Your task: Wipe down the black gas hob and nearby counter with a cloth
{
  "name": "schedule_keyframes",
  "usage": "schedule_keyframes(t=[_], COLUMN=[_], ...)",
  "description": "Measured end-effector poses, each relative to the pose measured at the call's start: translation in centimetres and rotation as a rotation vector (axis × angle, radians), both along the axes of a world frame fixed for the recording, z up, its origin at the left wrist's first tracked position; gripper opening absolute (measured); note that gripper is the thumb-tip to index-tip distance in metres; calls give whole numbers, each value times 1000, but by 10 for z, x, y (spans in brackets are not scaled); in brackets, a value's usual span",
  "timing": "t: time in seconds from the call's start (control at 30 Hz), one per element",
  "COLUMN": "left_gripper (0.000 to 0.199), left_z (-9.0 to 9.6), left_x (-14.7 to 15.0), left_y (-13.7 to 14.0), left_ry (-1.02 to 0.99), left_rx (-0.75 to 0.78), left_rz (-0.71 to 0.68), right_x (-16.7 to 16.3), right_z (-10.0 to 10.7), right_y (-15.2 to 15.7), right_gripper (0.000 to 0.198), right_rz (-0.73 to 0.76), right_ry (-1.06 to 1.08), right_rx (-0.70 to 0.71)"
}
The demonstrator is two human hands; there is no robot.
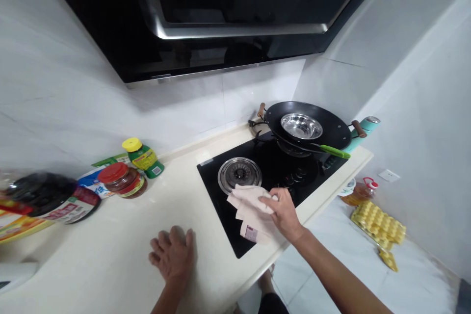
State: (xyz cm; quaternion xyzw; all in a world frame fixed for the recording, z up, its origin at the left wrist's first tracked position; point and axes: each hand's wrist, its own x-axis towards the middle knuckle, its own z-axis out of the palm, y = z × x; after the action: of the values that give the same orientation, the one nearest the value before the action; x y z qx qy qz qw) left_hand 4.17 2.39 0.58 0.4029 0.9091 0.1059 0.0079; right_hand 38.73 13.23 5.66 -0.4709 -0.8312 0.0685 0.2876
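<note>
Pale cloth (253, 206)'s on the black stove (272, 167), right by the left burner (239, 174), with the right hand (285, 211) clamped on it. Left hand (173, 252)'s just palm-down on the bench (121, 245), fingers a bit apart. Wok (334, 125) on the other burner's got a metal bowl (301, 126) sitting in it.

– Where is free passage offered?
– Between the left hand (175, 255) and the black hob (270, 157), a strip of table (208, 250) is left open
– And where is the way blocked?
– The hob's near side is partly covered by the cloth (253, 213), its right end is filled by the wok (333, 125), and overhead, room is capped by the hood (221, 0)
</note>
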Motion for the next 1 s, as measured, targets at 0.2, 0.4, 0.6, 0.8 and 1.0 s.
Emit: schedule_keyframes(t=[0.2, 0.4, 0.6, 0.8, 1.0], left_gripper=[70, 70, 73, 71, 68], left_z=[-2, -4, -2, -1, 1], left_x=[-1, -1, -1, -1, 0], left_y=[0, -1, -2, -1, 0], left_ry=[-10, -10, 6, -1, -8], left_rx=[-11, -20, -18, -27, -38], left_rz=[-6, -11, -8, -7, 5], right_x=[15, 4, -38, -22, -37], right_z=[-40, 6, -23, -60, -61], right_y=[-86, -40, -19, -42, 17], right_gripper=[51, 45, 63, 49, 56], right_rz=[207, 155, 130, 41, -365], right_ry=[-315, -166, -347, -276, -340], right_rx=[-230, -293, -451, -347, -326])
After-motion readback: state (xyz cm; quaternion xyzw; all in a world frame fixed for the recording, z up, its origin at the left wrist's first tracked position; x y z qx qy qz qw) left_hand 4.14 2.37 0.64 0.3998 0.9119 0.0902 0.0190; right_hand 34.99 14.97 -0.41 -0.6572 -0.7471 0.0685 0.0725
